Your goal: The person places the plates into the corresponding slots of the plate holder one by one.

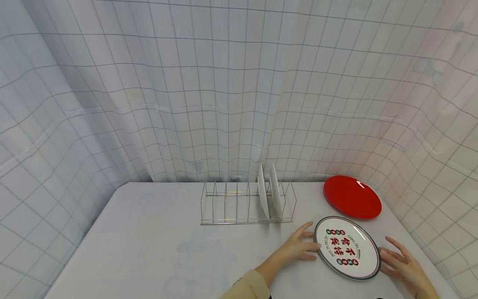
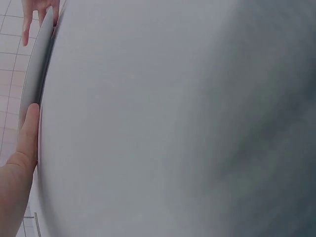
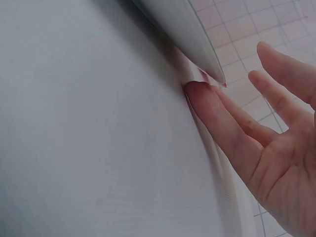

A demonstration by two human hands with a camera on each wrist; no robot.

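Observation:
A white oval plate (image 1: 347, 248) with a dark rim and red and green lettering lies on the table at the right. At its left edge is my left hand (image 1: 298, 246), fingers spread, with fingertips at the rim. My right hand (image 1: 401, 262) is at the plate's right edge, its fingers apart. In the left wrist view the thumb (image 2: 28, 131) lies along the plate's side (image 2: 37, 64). The right wrist view has fingertips (image 3: 202, 96) low beside the plate's raised edge (image 3: 187, 34), with no curl around it.
Behind the oval plate lies a red oval plate (image 1: 352, 197). A wire dish rack (image 1: 225, 220) stands at the back middle, with two white plates (image 1: 275, 191) upright in its right slots. White gridded curtains (image 1: 231, 91) surround the white table (image 1: 149, 249) at the back and sides.

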